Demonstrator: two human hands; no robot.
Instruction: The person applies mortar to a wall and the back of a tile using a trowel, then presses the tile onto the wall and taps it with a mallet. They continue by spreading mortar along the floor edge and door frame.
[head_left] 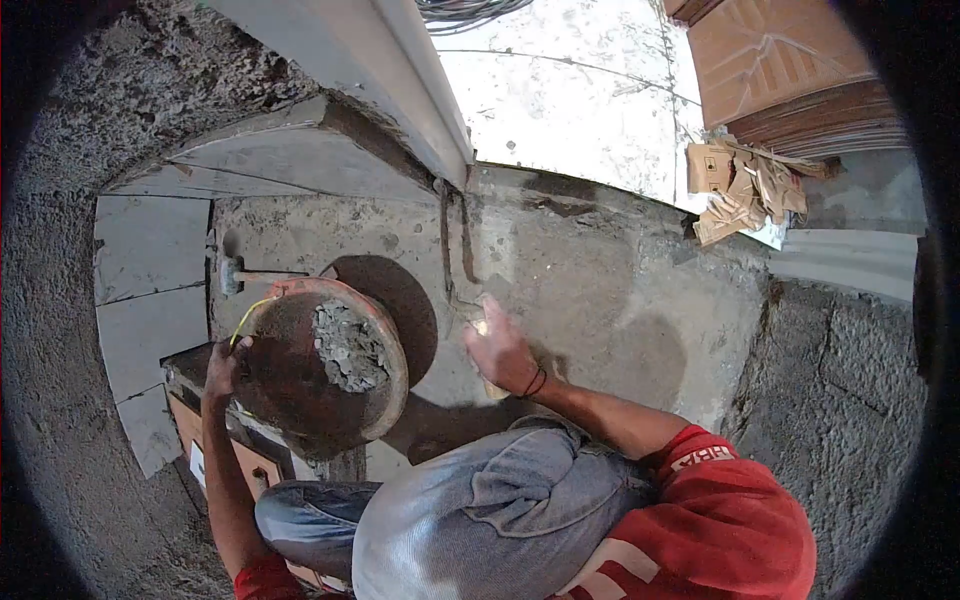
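Note:
A round, reddish-brown mortar pan (396, 350) is tilted in front of me, with a lump of grey mortar (350, 348) inside. My left hand (228, 366) is closed round the yellow cord handle (245, 318) at the pan's left side. To the right of the pan, my right hand (500, 350) grips the wooden handle of a trowel (495, 389). Its grey blade points away from me, low over the floor, and is hard to make out against it. Behind the pan is a hammer (232, 276), its handle reaching toward the rim.
Pale tiles (150, 250) line the left wall. A light-coloured post (400, 75) stands ahead beside a raised white floor (560, 110). Torn cardboard (750, 195) and stacked boxes (785, 50) are at the far right. A rough wall (840, 390) bounds the right side.

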